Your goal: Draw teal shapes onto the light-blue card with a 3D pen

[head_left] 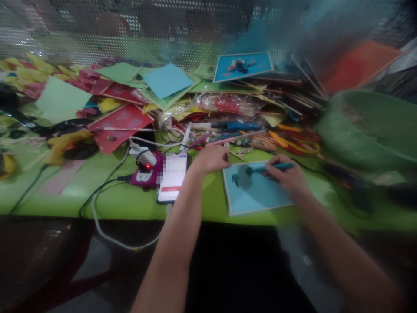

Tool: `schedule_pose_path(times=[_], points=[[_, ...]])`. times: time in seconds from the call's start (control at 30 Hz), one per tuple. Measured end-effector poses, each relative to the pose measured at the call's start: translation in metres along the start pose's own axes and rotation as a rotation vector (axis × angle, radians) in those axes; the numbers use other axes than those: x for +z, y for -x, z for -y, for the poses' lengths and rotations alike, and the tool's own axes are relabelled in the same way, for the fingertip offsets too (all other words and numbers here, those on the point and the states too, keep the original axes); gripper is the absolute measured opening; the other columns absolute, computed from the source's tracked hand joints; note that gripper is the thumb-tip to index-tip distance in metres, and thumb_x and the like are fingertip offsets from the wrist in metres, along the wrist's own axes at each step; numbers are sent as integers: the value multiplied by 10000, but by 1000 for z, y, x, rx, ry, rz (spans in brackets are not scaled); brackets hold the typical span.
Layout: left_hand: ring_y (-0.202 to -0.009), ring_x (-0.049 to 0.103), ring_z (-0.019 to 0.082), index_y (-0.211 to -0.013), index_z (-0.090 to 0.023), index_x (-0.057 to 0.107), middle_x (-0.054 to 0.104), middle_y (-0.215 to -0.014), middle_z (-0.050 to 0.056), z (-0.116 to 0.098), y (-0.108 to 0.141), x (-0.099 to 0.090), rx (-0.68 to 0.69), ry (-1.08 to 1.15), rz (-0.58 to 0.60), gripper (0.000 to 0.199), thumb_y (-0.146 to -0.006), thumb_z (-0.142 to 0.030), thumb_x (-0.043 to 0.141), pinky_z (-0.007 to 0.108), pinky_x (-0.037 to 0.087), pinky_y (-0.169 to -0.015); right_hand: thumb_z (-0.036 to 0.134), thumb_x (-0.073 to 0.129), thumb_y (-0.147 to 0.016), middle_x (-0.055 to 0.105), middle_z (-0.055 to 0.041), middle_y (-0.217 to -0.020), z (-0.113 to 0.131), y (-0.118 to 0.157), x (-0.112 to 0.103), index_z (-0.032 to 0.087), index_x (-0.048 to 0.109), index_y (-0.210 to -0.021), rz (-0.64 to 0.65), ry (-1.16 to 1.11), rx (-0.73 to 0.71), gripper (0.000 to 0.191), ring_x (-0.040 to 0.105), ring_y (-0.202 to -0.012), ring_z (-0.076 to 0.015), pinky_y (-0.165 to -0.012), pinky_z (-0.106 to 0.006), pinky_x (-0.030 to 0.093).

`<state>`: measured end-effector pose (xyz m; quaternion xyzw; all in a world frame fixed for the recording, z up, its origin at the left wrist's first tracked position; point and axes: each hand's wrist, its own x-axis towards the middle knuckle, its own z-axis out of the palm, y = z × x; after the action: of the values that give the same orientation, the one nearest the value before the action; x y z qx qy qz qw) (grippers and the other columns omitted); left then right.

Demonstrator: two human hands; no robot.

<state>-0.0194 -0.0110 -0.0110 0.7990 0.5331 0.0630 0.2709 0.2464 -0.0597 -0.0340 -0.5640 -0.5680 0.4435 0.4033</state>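
A light-blue sheet with a pale stick-like border lies flat near the front edge of the table. Dark green marks show on its upper left part. My right hand rests at its right side, fingers closed round a teal marker; the marker's left end points at the dark green patch. Just beyond the sheet's upper left corner is my left hand, its fingers curled in. Whatever they hold, if anything, is hidden. That hand is close to a heap of pencils and markers.
Left of the sheet lie a lit phone and a purple power strip with cables. A large green basin stands at right. Behind are orange-handled scissors, a red card and a blue picture.
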Motion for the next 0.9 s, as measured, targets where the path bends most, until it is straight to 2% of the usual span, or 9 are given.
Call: schedule_pose_path(times=[0.9], points=[[-892, 710, 197, -896, -193, 768, 796, -983, 34, -3, 1, -3, -7, 20, 21, 99, -834, -254, 719, 278, 474, -691, 553, 827, -714, 692, -6, -662, 4, -1, 4, 232, 610, -791, 46, 27, -24, 395, 657, -618, -161, -567, -272, 488]])
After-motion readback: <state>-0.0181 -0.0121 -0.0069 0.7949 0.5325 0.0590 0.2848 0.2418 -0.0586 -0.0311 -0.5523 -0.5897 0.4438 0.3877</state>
